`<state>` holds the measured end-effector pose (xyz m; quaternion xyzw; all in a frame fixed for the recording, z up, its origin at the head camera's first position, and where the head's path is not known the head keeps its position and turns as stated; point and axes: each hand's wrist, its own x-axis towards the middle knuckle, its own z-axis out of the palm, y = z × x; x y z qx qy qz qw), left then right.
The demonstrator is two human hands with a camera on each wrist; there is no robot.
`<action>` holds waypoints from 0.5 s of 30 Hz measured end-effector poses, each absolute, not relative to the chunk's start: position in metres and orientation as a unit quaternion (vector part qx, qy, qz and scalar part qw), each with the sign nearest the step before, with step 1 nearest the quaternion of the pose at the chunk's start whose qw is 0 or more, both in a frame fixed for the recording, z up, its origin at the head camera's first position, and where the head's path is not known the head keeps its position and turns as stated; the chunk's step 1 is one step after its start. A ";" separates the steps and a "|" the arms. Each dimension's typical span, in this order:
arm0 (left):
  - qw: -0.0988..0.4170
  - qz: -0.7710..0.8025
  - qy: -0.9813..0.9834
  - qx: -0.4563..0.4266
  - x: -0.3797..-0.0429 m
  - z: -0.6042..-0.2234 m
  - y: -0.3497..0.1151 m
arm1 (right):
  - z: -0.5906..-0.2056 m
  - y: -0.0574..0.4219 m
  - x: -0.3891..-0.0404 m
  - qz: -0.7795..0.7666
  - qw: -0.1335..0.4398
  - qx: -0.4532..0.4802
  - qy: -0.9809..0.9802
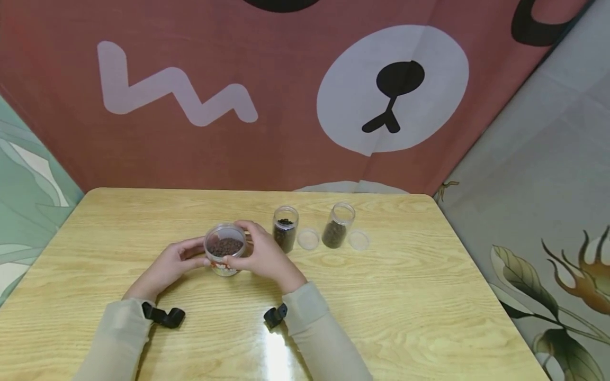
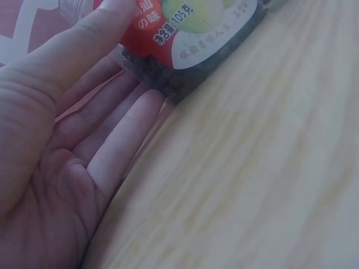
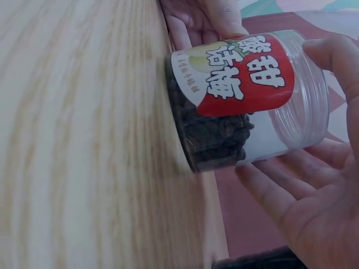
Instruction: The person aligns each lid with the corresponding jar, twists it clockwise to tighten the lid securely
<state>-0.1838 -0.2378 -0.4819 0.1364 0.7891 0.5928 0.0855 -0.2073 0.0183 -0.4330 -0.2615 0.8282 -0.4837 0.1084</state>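
A clear, wide-mouthed plastic jar (image 1: 225, 268) stands open at the left-centre of the table, with small dark-brown pieces inside. Its red and white label (image 3: 255, 73) faces the right wrist camera. From the left, my left hand (image 1: 173, 263) holds the jar's side, thumb in front and fingers behind. My right hand (image 1: 267, 256) grips the opposite side, thumb near the rim and fingers around the back. In the left wrist view the left thumb (image 2: 84, 45) lies against the label, with the fingers low beside the base.
Right of the hands stand two slimmer clear jars, a left one (image 1: 285, 237) and a right one (image 1: 335, 234), both uncapped with dark contents. Beside each lies a round translucent lid, one (image 1: 308, 239) between them, another (image 1: 359, 240) farther right. The wooden table (image 1: 405, 296) ends at a patterned cloth.
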 end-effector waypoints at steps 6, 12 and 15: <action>0.078 0.576 0.803 0.133 -0.187 -0.484 -0.239 | -0.435 0.018 -0.209 -0.512 0.113 -0.256 0.812; 0.073 0.581 0.799 0.137 -0.188 -0.486 -0.240 | -0.436 0.019 -0.211 -0.547 0.144 -0.247 0.786; 0.072 0.581 0.799 0.135 -0.187 -0.485 -0.240 | -0.436 0.020 -0.212 -0.550 0.155 -0.251 0.781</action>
